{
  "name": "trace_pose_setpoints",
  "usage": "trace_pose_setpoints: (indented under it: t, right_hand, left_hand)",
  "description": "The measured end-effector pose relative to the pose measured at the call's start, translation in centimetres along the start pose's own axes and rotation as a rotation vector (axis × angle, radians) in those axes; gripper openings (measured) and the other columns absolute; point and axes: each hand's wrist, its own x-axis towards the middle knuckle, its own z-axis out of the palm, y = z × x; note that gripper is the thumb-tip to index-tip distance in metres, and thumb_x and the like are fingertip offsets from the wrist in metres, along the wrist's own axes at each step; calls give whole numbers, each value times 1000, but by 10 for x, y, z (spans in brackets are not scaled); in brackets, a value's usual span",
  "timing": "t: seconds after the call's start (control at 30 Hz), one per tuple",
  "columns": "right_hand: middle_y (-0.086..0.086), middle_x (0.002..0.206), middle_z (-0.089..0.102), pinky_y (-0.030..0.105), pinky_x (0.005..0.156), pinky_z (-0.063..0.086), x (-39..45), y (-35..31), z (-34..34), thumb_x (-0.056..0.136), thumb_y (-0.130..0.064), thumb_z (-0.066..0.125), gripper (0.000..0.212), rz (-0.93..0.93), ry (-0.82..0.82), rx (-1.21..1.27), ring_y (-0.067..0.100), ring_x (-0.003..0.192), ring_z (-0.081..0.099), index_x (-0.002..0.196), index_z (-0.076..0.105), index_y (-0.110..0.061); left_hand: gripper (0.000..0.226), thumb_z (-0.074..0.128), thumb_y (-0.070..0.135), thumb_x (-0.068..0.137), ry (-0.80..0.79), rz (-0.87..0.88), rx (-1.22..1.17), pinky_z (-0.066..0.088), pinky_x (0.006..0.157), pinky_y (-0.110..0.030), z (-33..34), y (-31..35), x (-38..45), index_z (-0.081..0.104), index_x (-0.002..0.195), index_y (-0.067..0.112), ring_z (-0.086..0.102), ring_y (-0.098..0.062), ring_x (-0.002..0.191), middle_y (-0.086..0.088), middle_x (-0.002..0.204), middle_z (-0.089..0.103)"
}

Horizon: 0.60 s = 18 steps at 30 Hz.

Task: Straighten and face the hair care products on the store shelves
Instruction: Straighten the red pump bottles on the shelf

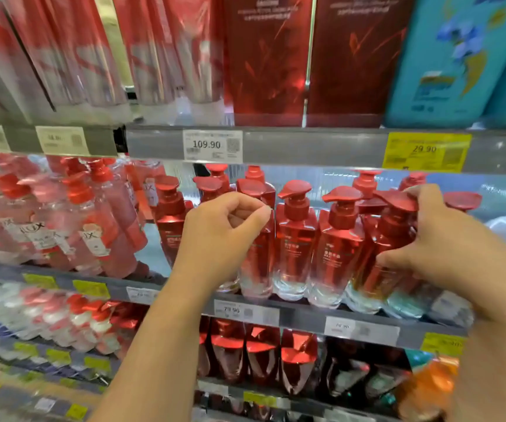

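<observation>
A row of red pump bottles (295, 239) with clear bases stands at the front of the middle shelf (303, 315), with more red pumps behind. My right hand (428, 239) grips the rightmost front bottle (388, 248), fingers over its pump head and thumb on its body; the bottle leans slightly left. My left hand (218, 236) is loosely curled in front of a bottle (257, 269) at the row's left end, thumb and forefinger close together, hiding most of it. Whether it touches the bottle is unclear.
Pink Lux pump bottles (72, 226) crowd the shelf to the left. Red boxes (268, 59) and a teal pack (446, 59) stand on the shelf above. Price tags (212, 146) line the shelf edges. Dark red refill pouches (263, 357) fill the lower shelf.
</observation>
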Motion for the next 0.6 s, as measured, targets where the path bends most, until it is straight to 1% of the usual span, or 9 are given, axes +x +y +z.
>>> trace_pose_setpoints:
  t: [0.07, 0.1, 0.17, 0.23, 0.27, 0.33, 0.43, 0.53, 0.6]
  right_hand:
    - [18, 105, 68, 41, 74, 50, -8, -3, 2, 62, -30, 92, 91, 17, 31, -26, 38, 92, 66, 130, 32, -21]
    - [17, 105, 69, 42, 75, 51, -13, -5, 2, 61, -30, 92, 92, 27, 47, -28, 38, 91, 66, 131, 32, -23]
    - [14, 104, 70, 45, 77, 53, -26, -10, 3, 56, -32, 93, 92, 51, 87, -14, 36, 91, 66, 127, 33, -32]
    - [6, 101, 70, 47, 78, 55, -42, -13, 5, 47, -40, 95, 93, 76, 146, -9, 34, 92, 66, 118, 35, -42]
    - [2, 98, 70, 47, 78, 55, -51, -15, 7, 42, -45, 95, 94, 88, 176, -14, 33, 91, 66, 116, 36, -43]
    - [-1, 95, 70, 48, 76, 56, -67, -18, 18, 38, -50, 95, 93, 112, 244, -10, 31, 91, 66, 112, 40, -41]
    - [1, 95, 67, 49, 74, 56, -84, -26, 34, 36, -52, 94, 91, 137, 374, 34, 31, 93, 63, 112, 47, -37]
    - [6, 96, 69, 52, 78, 55, -96, -41, 43, 42, -42, 94, 84, 120, 515, 95, 35, 97, 63, 114, 53, -30]
    - [9, 100, 70, 54, 83, 53, -105, -55, 45, 46, -39, 93, 81, 116, 636, 163, 38, 100, 63, 116, 54, -27]
  left_hand:
    - [6, 72, 28, 85, -5, 6, -3, 45, 64, -8, -4, -6, 1, 74, 79, 30, 65, 2, 70, 18, 72, 71]
    - [7, 72, 27, 85, -3, 16, -11, 45, 64, -8, -7, -9, 2, 73, 78, 30, 65, 2, 70, 17, 71, 71]
    - [9, 71, 26, 85, -8, 40, -30, 49, 68, -16, -15, -12, 7, 73, 78, 31, 67, -4, 71, 13, 71, 72]
    - [9, 71, 27, 86, -15, 64, -53, 56, 72, -27, -26, -15, 13, 72, 79, 32, 70, -10, 72, 12, 73, 73]
    - [7, 71, 29, 86, -11, 70, -70, 57, 73, -31, -33, -18, 15, 72, 80, 33, 71, -12, 72, 12, 74, 74]
    - [6, 71, 31, 85, 16, 86, -100, 58, 73, -36, -47, -25, 17, 72, 79, 33, 72, -14, 71, 12, 73, 74]
    - [9, 70, 31, 84, 63, 126, -104, 58, 74, -40, -70, -35, 19, 70, 76, 37, 69, -12, 70, 12, 71, 72]
    - [10, 71, 30, 83, 90, 99, -85, 58, 73, -44, -94, -53, 23, 69, 76, 37, 63, -6, 63, 16, 70, 68]
    - [3, 71, 40, 78, 116, 42, -113, 58, 74, -50, -108, -70, 28, 71, 81, 38, 65, -12, 68, 16, 74, 70]
